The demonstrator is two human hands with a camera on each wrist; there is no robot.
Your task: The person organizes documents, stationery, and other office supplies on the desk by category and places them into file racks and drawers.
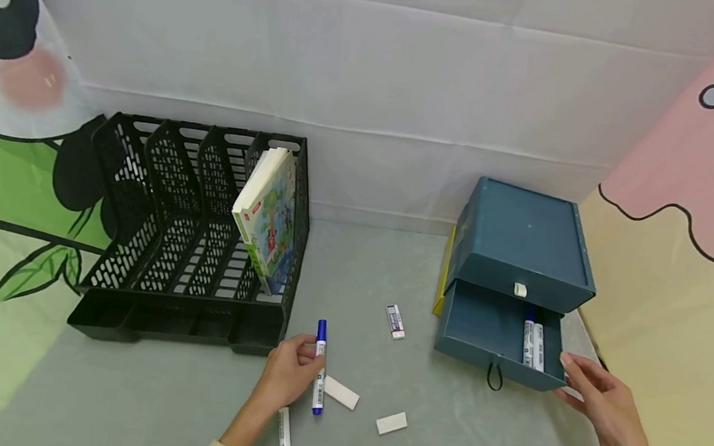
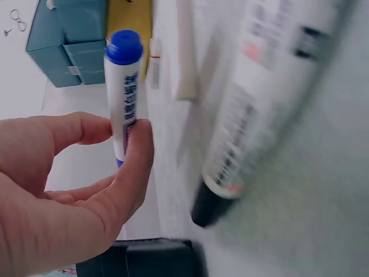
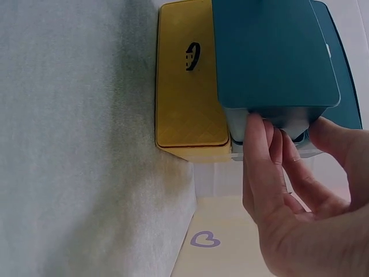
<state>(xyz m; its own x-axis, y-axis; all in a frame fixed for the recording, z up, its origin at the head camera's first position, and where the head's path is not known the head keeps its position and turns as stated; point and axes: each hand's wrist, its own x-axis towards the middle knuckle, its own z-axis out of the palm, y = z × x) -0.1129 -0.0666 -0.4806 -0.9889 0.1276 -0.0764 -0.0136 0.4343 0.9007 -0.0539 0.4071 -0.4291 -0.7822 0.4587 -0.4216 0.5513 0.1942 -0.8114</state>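
My left hand [image 1: 287, 373] pinches a blue-capped whiteboard marker [image 1: 318, 396] between thumb and fingers, over the table left of the blue drawer unit [image 1: 531, 228]. The left wrist view shows its blue cap [image 2: 125, 47] pointing up. At the right front corner of the pulled-out drawer [image 1: 481, 321], my right hand [image 1: 606, 399] grips the drawer's edge, thumb on one side and fingers on the other. Two markers [image 1: 528, 342] lie side by side along the drawer's right wall. Another marker [image 1: 285, 439], black-ended in the left wrist view, lies near my left wrist.
White erasers [image 1: 342, 392] [image 1: 391, 423] and one in a printed sleeve [image 1: 395, 322] lie between the hands. A black mesh file rack [image 1: 180, 300] holding books [image 1: 276, 224] stands at left. Under the drawer is a yellow drawer front [image 3: 187, 104]. A fabric backdrop [image 1: 392, 80] hangs behind.
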